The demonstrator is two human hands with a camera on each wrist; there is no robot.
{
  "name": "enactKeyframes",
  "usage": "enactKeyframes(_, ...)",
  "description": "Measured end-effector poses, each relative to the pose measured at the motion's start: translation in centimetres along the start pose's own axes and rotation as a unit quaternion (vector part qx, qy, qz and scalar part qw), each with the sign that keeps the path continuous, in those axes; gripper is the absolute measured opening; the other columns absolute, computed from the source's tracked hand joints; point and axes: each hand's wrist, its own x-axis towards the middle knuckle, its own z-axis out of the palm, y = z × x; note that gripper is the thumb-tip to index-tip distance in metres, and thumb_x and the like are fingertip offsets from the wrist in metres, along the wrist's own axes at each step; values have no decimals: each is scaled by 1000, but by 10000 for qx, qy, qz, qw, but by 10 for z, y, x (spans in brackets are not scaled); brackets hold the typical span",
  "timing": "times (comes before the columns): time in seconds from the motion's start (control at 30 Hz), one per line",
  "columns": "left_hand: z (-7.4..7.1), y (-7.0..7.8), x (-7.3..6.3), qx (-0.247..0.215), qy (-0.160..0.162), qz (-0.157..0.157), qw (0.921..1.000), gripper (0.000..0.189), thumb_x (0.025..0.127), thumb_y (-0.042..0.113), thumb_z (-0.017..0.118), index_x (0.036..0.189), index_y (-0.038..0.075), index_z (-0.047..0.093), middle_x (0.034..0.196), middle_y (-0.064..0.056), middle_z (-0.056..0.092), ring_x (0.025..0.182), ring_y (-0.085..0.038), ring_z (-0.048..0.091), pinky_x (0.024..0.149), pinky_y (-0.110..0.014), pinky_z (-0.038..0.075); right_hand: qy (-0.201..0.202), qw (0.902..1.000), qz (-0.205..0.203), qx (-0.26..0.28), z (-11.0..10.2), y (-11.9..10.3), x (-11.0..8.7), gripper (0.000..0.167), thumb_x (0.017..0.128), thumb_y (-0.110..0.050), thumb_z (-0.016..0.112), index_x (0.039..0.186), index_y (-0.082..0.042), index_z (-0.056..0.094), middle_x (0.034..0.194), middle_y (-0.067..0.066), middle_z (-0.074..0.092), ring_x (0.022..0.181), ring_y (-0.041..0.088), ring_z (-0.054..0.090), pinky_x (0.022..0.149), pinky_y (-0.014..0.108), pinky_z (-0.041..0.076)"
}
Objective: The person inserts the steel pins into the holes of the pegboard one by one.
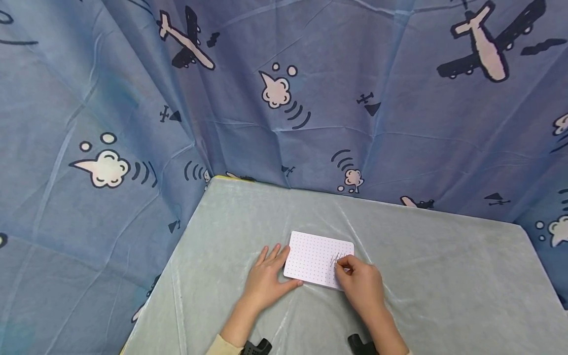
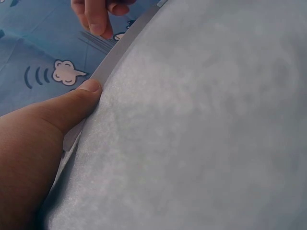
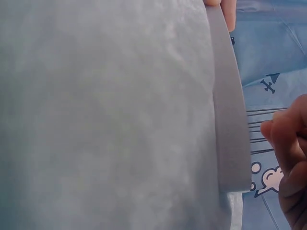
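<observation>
A white block (image 1: 310, 254) with a grid of small dots lies on the cloth-covered table. Several thin dark pins (image 1: 336, 258) stand up from its right part. In the right wrist view these pins (image 3: 259, 141) project side by side from the block's edge (image 3: 230, 110). My left hand (image 1: 266, 280) rests at the block's left end, fingers spread and extended, its thumb (image 2: 88, 88) against the near edge. Over the right part, my right hand (image 1: 361, 283) pinches thumb and forefinger together around a thin pin, mostly hidden by the fingertips.
Pale grey-green cloth (image 1: 443, 276) covers the table, with a few creases. A blue curtain (image 1: 328, 113) printed with planes and clouds hangs behind it and along the left side. Dark wrist devices (image 1: 257, 346) sit below both hands.
</observation>
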Motion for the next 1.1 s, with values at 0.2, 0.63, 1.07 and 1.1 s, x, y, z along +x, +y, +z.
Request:
enactKeyframes(0.2,-1,2,1,25,-21,24,10000,101,84,70,83,161,10,56,161,-5,57,155,-22,46,138,-41,19,94,9999,-11,-72,1,-1,-1,13,79,-5,86,80,-16,80,63,-10,67,54,3,49,47,28,42)
enactKeyframes(0.63,-1,5,0,-11,-9,-33,10000,100,85,70,83,160,10,57,160,-5,58,155,-23,47,137,-43,21,-516,9967,614,-104,-10,-2,-2,9,85,-5,88,86,-11,81,73,-5,74,65,11,66,60,35,55)
enactKeyframes(1.07,0,6,-1,-104,-39,-151,9998,100,85,72,81,161,10,57,162,-4,56,157,-22,44,138,-42,18,-1293,9751,1585,-853,-57,31,-13,20,92,-9,77,111,-3,78,96,6,74,82,23,68,70,47,57)
enactKeyframes(1.1,1,6,-2,-112,-49,-153,9998,100,85,72,81,161,10,56,162,-4,56,157,-22,44,138,-42,18,-1327,9734,1614,-938,-59,33,-15,20,92,-8,76,111,-2,78,95,6,72,81,23,67,69,47,56)
